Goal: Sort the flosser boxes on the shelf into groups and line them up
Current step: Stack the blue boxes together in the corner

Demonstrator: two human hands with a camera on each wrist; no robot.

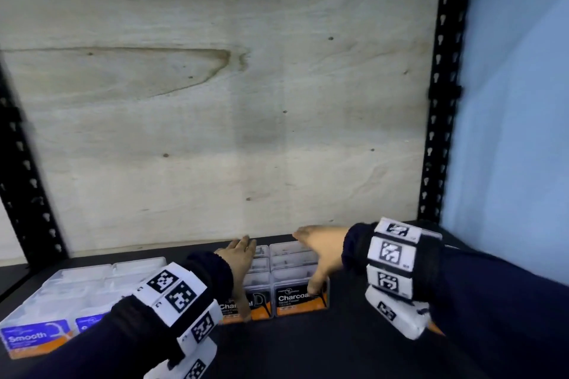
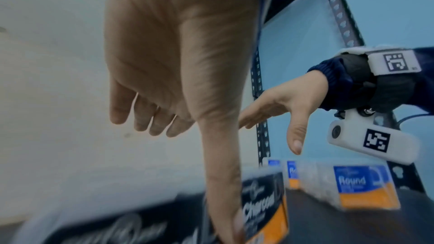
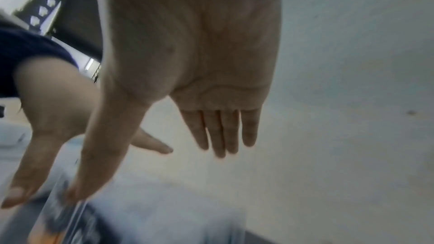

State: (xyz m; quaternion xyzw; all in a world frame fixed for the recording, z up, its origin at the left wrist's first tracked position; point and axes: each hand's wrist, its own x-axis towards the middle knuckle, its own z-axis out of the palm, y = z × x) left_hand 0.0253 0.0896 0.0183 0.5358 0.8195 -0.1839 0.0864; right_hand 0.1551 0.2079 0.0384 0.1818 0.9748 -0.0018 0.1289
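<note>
Two columns of clear Charcoal flosser boxes stand side by side at mid-shelf, the left column and the right column, black and orange labels facing me. My left hand lies over the left column with fingers straight, and its thumb reaches down the front label. My right hand hovers over the right column, fingers straight, with its thumb touching the top front edge. A block of several blue Smooth boxes sits at the left. Both wrist views are blurred low down.
Blue Round boxes stand in a row to the right, by the rack post. The black shelf board has a plywood back panel and black perforated uprights at both sides.
</note>
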